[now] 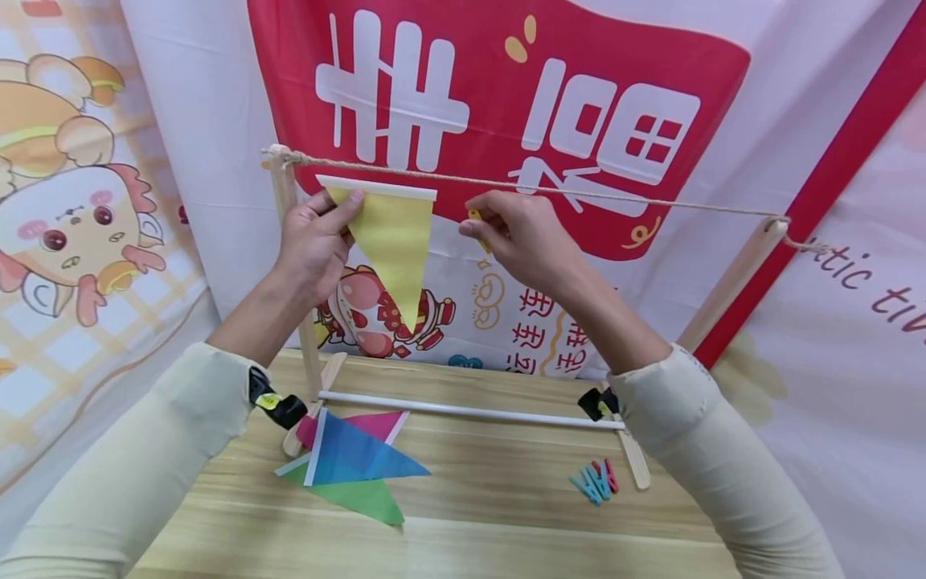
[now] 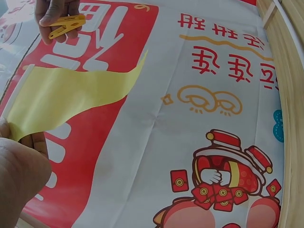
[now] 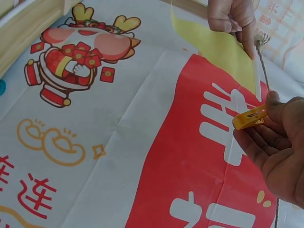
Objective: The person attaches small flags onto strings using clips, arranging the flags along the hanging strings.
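My left hand point(image 1: 316, 243) pinches a yellow triangular pennant point(image 1: 396, 241) near the left end of its white top strip, thumb in front. The pennant hangs point down, its strip just below a twine line point(image 1: 463, 178) strung between two wooden posts. To its right, my right hand point(image 1: 531, 241) pinches a yellow clothespin point(image 3: 249, 118) between thumb and fingers, under the twine and apart from the pennant. In the left wrist view the same clothespin point(image 2: 67, 26) shows beyond the pennant point(image 2: 71, 97).
Blue point(image 1: 362, 452), green point(image 1: 369, 500) and pink point(image 1: 372, 424) pennants overlap on the wooden table at left. Several blue and red clothespins point(image 1: 596, 482) lie at right. A white rod point(image 1: 470, 410) joins the feet of the left post point(image 1: 309, 354) and right post point(image 1: 734, 285). A printed cloth hangs behind.
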`<state>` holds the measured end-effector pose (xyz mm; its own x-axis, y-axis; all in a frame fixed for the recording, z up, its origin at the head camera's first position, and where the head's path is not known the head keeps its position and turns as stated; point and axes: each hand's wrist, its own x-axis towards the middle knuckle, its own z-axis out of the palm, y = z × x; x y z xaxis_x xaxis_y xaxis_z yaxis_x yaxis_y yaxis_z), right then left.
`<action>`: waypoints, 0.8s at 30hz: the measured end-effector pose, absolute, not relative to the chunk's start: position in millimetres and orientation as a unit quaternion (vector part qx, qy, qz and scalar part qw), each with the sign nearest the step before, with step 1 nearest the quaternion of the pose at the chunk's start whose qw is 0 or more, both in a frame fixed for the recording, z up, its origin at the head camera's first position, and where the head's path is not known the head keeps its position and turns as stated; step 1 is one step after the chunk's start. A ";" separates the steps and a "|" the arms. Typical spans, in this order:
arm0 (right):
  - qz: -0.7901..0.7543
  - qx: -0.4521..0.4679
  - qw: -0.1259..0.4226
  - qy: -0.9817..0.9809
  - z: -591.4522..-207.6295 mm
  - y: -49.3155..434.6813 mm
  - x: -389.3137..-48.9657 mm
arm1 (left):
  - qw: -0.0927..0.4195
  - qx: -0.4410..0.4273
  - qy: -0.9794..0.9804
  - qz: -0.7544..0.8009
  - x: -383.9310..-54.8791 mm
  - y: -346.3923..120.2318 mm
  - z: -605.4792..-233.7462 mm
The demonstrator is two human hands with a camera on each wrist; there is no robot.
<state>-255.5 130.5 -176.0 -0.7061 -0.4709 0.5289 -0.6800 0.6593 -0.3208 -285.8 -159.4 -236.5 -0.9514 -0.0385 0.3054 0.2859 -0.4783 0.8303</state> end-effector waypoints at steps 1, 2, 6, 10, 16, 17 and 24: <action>0.256 0.325 0.204 -0.887 -175.0 129.6 -255.1 | 0.097 -0.124 -0.499 -0.852 -286.0 -159.6 -236.3; 0.256 0.325 0.204 -0.887 -174.2 128.7 -254.9 | 0.099 -0.123 -0.496 -0.854 -286.1 -159.6 -236.2; 0.260 0.329 0.206 -0.884 -171.7 125.2 -254.0 | 0.110 -0.119 -0.484 -0.860 -286.5 -158.6 -235.7; 0.258 0.335 0.209 -0.882 -169.1 121.4 -253.7 | 0.124 -0.109 -0.475 -0.864 -285.5 -157.4 -234.2; 0.254 0.341 0.206 -0.881 -161.5 115.2 -251.5 | 0.141 -0.092 -0.460 -0.872 -282.3 -156.7 -229.3; 0.255 0.341 0.205 -0.881 -160.1 114.2 -251.2 | 0.142 -0.089 -0.461 -0.871 -281.7 -156.8 -228.6; 0.281 0.332 0.195 -0.879 -152.0 108.3 -251.4 | 0.146 -0.074 -0.461 -0.872 -280.7 -157.1 -226.1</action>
